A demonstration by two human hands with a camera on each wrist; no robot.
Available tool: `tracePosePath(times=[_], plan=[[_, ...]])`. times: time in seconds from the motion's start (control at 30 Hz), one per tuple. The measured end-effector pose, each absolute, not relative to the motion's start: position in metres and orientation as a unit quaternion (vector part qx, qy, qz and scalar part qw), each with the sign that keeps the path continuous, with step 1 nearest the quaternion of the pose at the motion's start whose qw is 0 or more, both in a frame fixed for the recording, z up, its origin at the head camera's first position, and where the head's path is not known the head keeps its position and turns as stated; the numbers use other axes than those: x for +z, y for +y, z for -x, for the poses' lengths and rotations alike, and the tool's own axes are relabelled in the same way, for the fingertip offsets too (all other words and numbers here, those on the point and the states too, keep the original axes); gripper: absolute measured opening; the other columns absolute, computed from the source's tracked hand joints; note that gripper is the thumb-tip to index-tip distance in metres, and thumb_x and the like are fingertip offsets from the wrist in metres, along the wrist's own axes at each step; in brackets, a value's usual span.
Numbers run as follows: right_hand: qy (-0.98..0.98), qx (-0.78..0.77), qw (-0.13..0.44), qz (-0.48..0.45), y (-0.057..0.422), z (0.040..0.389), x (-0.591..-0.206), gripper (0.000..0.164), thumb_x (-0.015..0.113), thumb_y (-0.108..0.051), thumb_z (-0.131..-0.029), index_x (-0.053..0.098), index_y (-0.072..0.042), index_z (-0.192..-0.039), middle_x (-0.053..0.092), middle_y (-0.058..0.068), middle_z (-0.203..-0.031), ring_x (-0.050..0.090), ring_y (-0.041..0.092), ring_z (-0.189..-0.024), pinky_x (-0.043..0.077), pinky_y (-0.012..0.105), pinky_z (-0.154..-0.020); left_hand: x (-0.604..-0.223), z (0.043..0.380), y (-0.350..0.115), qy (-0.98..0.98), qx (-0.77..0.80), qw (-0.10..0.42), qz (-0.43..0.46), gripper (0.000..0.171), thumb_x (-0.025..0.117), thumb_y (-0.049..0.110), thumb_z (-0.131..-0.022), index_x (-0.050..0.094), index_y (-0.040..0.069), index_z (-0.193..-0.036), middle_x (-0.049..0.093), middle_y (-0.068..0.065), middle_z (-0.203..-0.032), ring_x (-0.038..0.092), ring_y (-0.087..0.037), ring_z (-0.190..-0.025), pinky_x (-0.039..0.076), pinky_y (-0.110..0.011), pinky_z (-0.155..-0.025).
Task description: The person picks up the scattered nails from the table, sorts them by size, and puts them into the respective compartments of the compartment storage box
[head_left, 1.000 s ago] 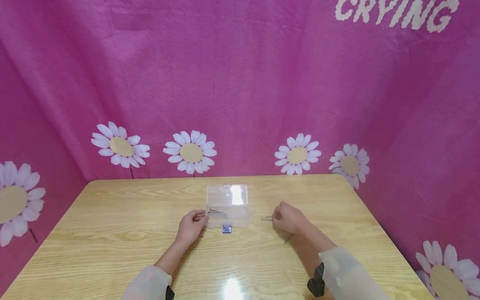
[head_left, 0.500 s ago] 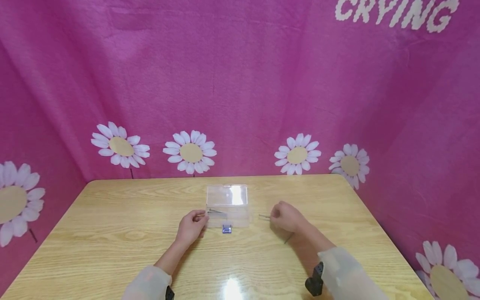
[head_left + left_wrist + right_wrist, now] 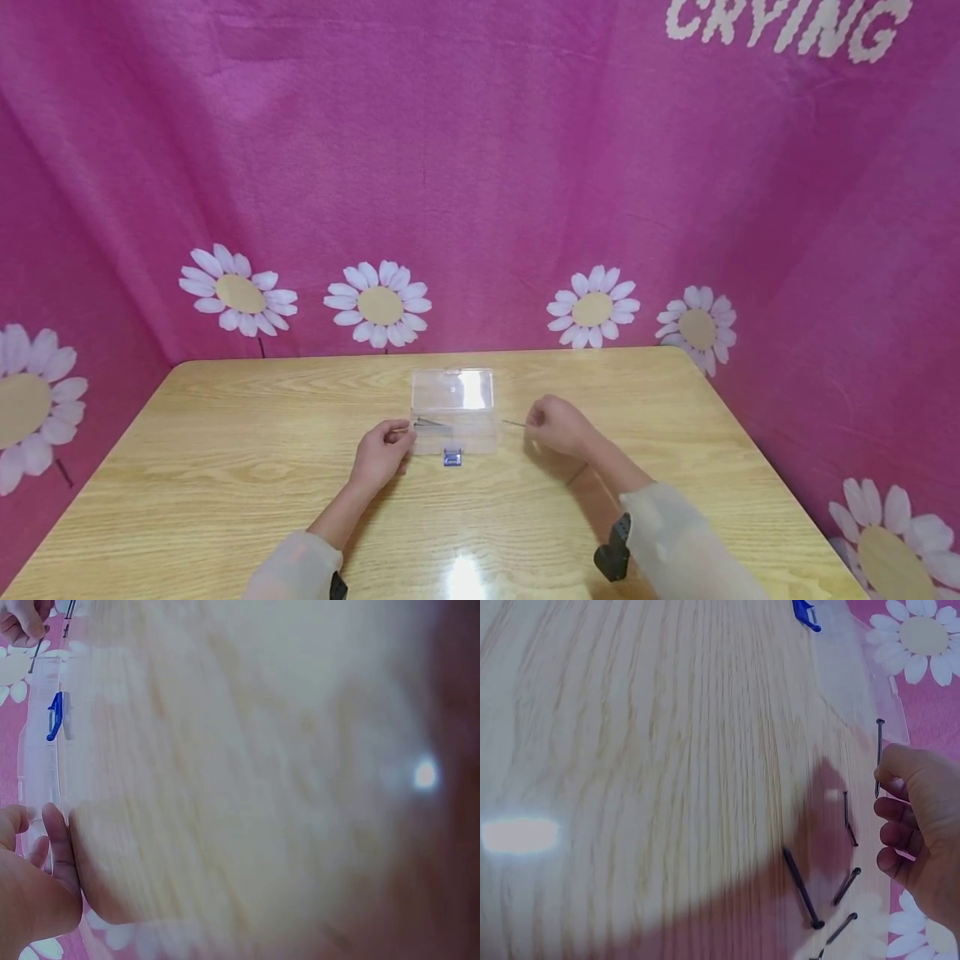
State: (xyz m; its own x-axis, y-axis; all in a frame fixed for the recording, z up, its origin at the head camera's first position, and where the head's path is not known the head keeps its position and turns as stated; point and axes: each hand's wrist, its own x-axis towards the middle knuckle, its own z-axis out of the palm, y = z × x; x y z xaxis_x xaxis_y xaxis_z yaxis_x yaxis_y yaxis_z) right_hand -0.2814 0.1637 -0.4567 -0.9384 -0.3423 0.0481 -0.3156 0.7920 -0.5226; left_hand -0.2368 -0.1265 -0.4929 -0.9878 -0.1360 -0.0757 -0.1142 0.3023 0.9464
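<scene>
A clear plastic box with a blue latch stands with its lid raised. Several nails lie in its left part. My left hand holds the box's left end, thumb along the front side and fingers at the end wall. To the right of the box, my right hand pinches a nail between thumb and forefinger. In the right wrist view its head points away toward the box and its tip shows below the thumb; nail and box look apart.
Several loose nails are scattered on the wooden table beneath and near the right hand. One loose nail also shows beside the right wrist in the head view. A pink cloth with daisies hangs behind the table.
My right hand has moved left and slightly away from me, bringing the nail closer to the box. The left hand and the box stay in place.
</scene>
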Motion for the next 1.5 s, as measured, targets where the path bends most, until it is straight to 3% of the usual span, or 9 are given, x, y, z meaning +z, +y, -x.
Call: tracePosePath(times=[0.43, 0.8, 1.17, 1.5], plan=[[0.938, -0.299, 0.053, 0.168, 0.143, 0.287, -0.458, 0.004, 0.066, -0.009, -0.076, 0.063, -0.007, -0.075, 0.058, 0.001, -0.073, 0.05, 0.013, -0.065, 0.046, 0.023, -0.058, -0.493, 0.237, -0.129, -0.806, -0.587, 0.004, -0.073, 0.032, 0.059, 0.014, -0.091, 0.057, -0.003, -0.118, 0.062, -0.011, -0.091, 0.055, -0.009, -0.065, 0.051, -0.023, -0.05], [0.938, -0.294, 0.054, 0.176, 0.126, 0.287, -0.452, 0.004, 0.064, -0.01, -0.078, 0.063, -0.007, -0.08, 0.059, 0.002, -0.078, 0.053, 0.014, -0.073, 0.05, 0.027, -0.069, -0.492, 0.237, -0.128, -0.804, -0.589, 0.005, -0.076, 0.032, 0.06, 0.014, -0.09, 0.058, -0.002, -0.118, 0.062, -0.011, -0.09, 0.055, -0.009, -0.064, 0.05, -0.022, -0.049], [0.925, -0.322, 0.071, 0.188, 0.112, 0.285, -0.449, 0.003, 0.063, -0.008, -0.078, 0.064, -0.005, -0.08, 0.061, 0.003, -0.075, 0.053, 0.015, -0.068, 0.049, 0.026, -0.06, -0.493, 0.237, -0.128, -0.806, -0.587, 0.006, -0.074, 0.032, 0.06, 0.014, -0.09, 0.058, -0.003, -0.117, 0.063, -0.012, -0.091, 0.055, -0.009, -0.064, 0.051, -0.022, -0.05], [0.924, -0.329, 0.087, 0.176, 0.1, 0.286, -0.446, 0.005, 0.061, -0.012, -0.082, 0.063, -0.008, -0.084, 0.06, 0.003, -0.083, 0.056, 0.018, -0.079, 0.05, 0.029, -0.069, -0.493, 0.237, -0.128, -0.805, -0.589, 0.006, -0.075, 0.032, 0.06, 0.014, -0.09, 0.058, -0.003, -0.117, 0.063, -0.011, -0.089, 0.055, -0.009, -0.063, 0.05, -0.022, -0.05]])
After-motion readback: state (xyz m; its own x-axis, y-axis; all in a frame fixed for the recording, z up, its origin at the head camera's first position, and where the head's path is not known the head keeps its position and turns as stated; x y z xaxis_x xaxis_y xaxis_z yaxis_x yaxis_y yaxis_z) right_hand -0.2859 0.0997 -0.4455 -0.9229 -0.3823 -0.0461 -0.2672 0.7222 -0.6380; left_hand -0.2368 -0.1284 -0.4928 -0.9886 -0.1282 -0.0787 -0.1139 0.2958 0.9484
